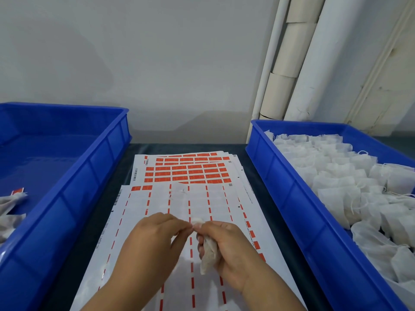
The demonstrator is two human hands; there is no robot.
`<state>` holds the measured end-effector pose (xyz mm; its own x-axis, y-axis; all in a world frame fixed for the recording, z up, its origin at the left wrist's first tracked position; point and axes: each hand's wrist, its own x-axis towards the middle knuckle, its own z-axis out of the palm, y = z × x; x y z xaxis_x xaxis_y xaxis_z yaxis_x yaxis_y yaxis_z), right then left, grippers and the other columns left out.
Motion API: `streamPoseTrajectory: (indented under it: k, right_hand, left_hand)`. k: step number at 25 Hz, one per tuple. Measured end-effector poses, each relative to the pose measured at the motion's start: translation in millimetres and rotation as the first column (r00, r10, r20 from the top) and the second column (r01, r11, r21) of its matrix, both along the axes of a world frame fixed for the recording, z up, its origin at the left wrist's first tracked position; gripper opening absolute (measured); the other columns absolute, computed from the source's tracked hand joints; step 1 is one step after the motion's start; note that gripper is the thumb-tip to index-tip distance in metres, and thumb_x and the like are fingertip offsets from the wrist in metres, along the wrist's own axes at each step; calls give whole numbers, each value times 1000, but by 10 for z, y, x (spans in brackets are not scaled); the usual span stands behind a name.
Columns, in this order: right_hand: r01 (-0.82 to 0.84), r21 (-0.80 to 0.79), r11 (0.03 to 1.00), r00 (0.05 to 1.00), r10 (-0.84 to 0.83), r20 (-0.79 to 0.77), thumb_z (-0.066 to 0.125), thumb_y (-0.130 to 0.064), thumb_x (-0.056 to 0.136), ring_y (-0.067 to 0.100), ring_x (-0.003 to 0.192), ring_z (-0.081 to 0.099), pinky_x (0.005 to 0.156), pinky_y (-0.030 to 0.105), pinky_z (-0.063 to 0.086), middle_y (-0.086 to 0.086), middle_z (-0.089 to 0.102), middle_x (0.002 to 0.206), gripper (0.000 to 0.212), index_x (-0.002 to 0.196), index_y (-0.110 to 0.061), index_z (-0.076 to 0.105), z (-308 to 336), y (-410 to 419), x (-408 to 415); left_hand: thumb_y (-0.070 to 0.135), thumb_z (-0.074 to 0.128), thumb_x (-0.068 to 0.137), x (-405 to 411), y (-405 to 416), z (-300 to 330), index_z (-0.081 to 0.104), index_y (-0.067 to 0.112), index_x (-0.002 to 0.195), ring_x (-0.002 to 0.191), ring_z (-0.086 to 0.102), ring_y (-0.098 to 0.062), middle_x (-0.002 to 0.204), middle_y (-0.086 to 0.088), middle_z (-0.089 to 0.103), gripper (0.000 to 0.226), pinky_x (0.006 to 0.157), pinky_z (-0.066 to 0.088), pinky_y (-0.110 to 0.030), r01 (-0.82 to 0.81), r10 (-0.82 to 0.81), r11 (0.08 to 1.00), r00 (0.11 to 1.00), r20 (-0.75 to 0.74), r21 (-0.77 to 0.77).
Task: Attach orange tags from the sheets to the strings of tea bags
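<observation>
My right hand (pixel 226 248) is curled round a tea bag (pixel 208 254), and my left hand (pixel 155 236) pinches at its top where my fingertips meet; whether it pinches a string or a tag I cannot tell. Both hover over the nearly stripped tag sheet (pixel 202 209). Fuller sheets of orange tags (pixel 188 171) lie beyond. Untagged tea bags (pixel 350 189) fill the right blue bin (pixel 292 198); the left blue bin (pixel 74 189) holds a few tagged ones (pixel 13 198). All of it sits on the dark tabletop (pixel 249 173).

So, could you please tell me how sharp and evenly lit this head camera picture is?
Head view: soft, even light with faint shadows; wide-angle bending curves the left bin and right bin; print on the tag sheets is too blurred to read; the left hand and right hand look slightly soft.
</observation>
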<state>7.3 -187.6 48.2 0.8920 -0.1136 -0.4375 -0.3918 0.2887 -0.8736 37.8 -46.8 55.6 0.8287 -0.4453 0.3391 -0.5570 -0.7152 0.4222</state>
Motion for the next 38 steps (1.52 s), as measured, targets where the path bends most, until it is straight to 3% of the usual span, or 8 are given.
streamPoseTrajectory:
  k: [4,15,19,22,26,29,35,38]
  right_hand:
    - [-4,-23,1000,1000,3,-14,65,-18,85,10,52,54,58,23,49,2,59,59,21,66,-12,72,3,1,5]
    - [-65,-19,998,996,66,55,65,-4,84,8,53,59,54,20,48,-2,67,69,20,81,-19,78,-12,-138,-31]
    - [-287,-192,938,949,306,76,64,-5,84,15,70,66,73,28,52,-2,66,103,32,91,-34,76,5,-183,-59]
    - [-412,-262,872,896,441,59,63,-22,84,17,97,66,91,33,46,-2,73,96,16,86,-33,75,37,-145,-24]
    - [-297,-178,938,936,323,138,55,-12,93,15,78,70,76,22,53,1,73,78,29,77,-22,77,16,-31,125]
    - [-270,-155,950,947,291,137,57,-15,92,14,64,64,76,29,56,2,66,65,24,80,-21,77,10,-5,275]
    - [-324,-243,914,928,357,106,55,-13,93,14,63,65,81,34,56,3,69,70,20,84,-16,73,30,86,740]
    - [-259,-235,937,950,292,114,53,-9,94,13,61,63,71,26,55,3,67,67,17,89,-12,70,45,88,1037]
  left_hand:
    - [46,52,88,42,-3,-59,54,42,99,84,49,0,96,28,50,12,81,38,-6,-96,96,995,995,-23,-12]
    - [45,42,93,316,63,23,51,38,117,88,39,1,117,19,55,27,86,34,-11,-229,215,962,971,103,151]
    - [41,46,93,276,34,7,51,36,111,85,46,0,111,19,56,20,75,33,-7,-216,217,974,976,-7,70]
    - [40,51,91,253,39,-34,52,38,107,84,50,-2,106,20,56,16,72,34,-4,-125,130,989,989,-69,77]
    - [38,53,91,340,59,-11,55,35,108,88,52,-4,105,16,59,18,80,42,-9,-103,115,986,990,-81,134]
    - [36,55,90,481,170,39,58,34,110,86,54,-4,103,15,61,20,79,43,-11,-129,137,982,989,-53,136]
    - [31,62,87,943,317,26,65,27,105,75,57,-5,93,12,62,18,72,46,-14,-250,246,968,962,-115,-18]
    - [27,59,89,1321,361,-110,62,26,115,85,59,-9,111,6,63,25,75,47,-18,-399,384,916,900,-206,-39]
